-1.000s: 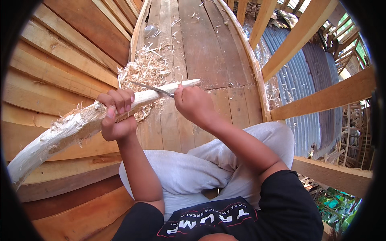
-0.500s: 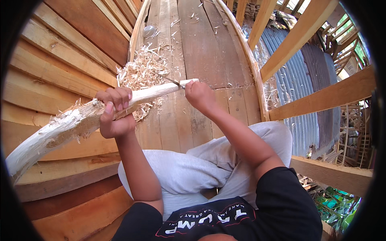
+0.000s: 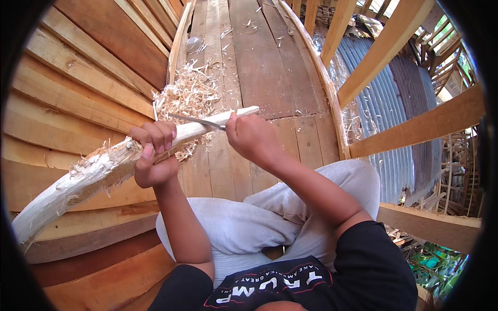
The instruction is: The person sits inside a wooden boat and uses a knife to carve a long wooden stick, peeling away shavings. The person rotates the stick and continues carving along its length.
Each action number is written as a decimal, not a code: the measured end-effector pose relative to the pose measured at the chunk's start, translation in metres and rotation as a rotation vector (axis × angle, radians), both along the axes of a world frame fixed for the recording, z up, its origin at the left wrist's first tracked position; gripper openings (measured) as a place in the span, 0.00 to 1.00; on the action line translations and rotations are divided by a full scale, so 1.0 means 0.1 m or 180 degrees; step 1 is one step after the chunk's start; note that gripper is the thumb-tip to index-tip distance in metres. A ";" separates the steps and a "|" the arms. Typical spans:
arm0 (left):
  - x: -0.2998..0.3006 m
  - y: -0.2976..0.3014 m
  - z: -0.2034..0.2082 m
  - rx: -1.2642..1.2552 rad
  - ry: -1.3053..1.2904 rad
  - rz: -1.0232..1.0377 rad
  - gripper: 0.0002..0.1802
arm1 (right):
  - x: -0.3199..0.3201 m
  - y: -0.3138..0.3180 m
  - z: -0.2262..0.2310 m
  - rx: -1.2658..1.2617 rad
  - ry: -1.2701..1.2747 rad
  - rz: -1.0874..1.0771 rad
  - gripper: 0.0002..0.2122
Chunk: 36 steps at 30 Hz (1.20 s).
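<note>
A long, curved wooden branch, pale and stripped of bark, slants from the lower left up to the middle of the view. Its near part is rough with frayed fibres, while the far end is smooth and narrow. My left hand is wrapped round its middle. In my right hand, closed near the narrow end, is a knife; its thin blade points left and lies across the smooth part of the wood. The knife's handle is hidden in my fist. A thin curl of shaving stands up from the wood near the blade.
Curled wood shavings are heaped on the plank floor beyond the branch. A small clear container stands near the left board wall. Wooden railing runs along the right, with corrugated metal sheets outside it.
The knife has moved left along the branch toward my left hand, and its blade now lies flatter across the wood. The branch and my left hand have shifted slightly right.
</note>
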State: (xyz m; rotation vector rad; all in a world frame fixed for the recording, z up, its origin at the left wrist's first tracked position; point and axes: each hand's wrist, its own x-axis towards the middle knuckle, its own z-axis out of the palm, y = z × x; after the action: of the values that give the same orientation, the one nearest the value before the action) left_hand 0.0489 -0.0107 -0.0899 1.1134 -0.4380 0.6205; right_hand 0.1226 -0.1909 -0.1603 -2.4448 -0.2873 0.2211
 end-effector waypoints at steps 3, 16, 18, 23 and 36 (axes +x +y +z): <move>0.06 -0.13 0.01 -0.0042 0.0017 -0.0065 0.10 | 0.38 -0.15 -0.56 0.0090 -0.0140 -0.0111 0.25; 0.05 0.01 -0.02 -0.0180 -0.0002 0.0036 0.10 | 0.20 -0.07 -0.45 0.0025 -0.0036 -0.0302 0.26; 0.02 0.04 -0.03 -0.0176 -0.0005 0.0045 0.10 | 0.06 -0.01 -0.24 0.0035 -0.0057 0.0037 0.25; 0.04 -0.10 0.01 -0.0114 0.0027 -0.0061 0.10 | 0.31 -0.17 -0.73 -0.0016 -0.0207 -0.0104 0.24; 0.03 -0.02 0.00 -0.0130 0.0063 0.0031 0.10 | 0.21 -0.04 -0.56 0.0058 -0.0122 -0.0441 0.26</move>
State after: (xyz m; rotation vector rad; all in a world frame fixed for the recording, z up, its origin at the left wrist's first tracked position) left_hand 0.0518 -0.0124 -0.0894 1.0823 -0.4014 0.6237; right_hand 0.1436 -0.1952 -0.2162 -2.4410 -0.1353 0.1110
